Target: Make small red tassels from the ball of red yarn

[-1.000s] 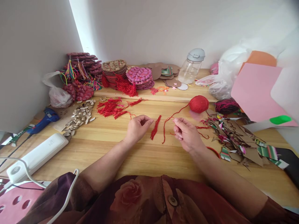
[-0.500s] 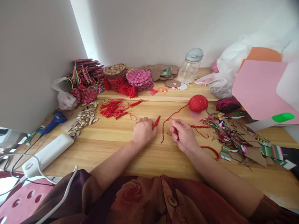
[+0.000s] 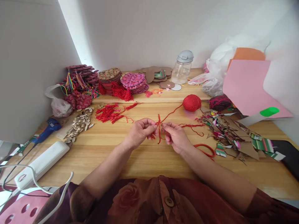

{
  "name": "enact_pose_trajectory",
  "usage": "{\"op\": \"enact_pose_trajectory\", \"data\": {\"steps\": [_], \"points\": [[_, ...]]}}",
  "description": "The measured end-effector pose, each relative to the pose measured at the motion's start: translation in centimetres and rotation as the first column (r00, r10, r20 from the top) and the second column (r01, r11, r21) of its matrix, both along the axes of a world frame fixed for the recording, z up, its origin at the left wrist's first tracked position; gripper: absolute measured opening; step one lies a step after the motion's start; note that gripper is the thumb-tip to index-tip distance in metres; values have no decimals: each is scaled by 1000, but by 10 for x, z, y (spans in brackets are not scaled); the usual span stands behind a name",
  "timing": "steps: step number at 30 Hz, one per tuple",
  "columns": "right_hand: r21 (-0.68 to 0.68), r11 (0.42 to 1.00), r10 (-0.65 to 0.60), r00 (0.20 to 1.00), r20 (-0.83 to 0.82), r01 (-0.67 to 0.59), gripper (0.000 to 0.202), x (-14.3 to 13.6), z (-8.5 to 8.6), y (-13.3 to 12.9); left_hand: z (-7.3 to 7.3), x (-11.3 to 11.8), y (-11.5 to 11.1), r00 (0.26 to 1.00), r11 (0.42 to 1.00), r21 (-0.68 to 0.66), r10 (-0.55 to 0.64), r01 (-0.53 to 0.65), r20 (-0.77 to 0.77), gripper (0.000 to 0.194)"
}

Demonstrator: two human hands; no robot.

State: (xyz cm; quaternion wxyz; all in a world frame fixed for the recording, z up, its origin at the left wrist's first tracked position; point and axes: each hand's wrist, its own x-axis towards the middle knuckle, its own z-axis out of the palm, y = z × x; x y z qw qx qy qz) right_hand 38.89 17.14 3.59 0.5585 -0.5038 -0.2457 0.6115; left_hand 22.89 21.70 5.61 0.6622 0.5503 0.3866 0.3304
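Close together over the middle of the table, both hands are pinched on red strands. My left hand [image 3: 143, 132] grips a small red yarn tassel [image 3: 152, 136], whose loose ends stick out below the fingers. Between thumb and forefinger of my right hand [image 3: 175, 134] is red yarn [image 3: 159, 129], which crosses in front of the left fingertips. From there a strand runs back to the red ball of yarn [image 3: 192, 103]. Behind the right hand lie cut red strands [image 3: 193, 127]. The exact crossing at the fingertips is too small to make out.
A pile of red tassels [image 3: 108, 113] lies back left, beside seed shells [image 3: 79, 126] and a blue glue gun [image 3: 49, 129]. Red-handled scissors [image 3: 206, 149] and cardboard scraps [image 3: 238, 140] lie right. Stacked coasters [image 3: 134, 82] and a water bottle [image 3: 182, 67] stand behind.
My left hand has lifted and turned from resting on the table, bringing the tassel against the yarn at my right hand. The view has shifted slightly to the right.
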Motion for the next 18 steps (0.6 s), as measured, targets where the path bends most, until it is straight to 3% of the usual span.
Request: {"op": "enact_pose_trajectory", "data": {"steps": [3,12,18], "points": [[7,1000,1,1000,7,-1,26,-5,-2,-2,-2,4,-7,999,996,-73,-50,49,-21,32],[61,998,21,999,24,-23,26,-8,-6,-5,-18,4,-4,995,932,-361,42,-8,87,33],[119,991,54,995,82,-63,24,-7,-7,-5,-20,2,-5,977,895,-427,-41,128,209,27]]}}
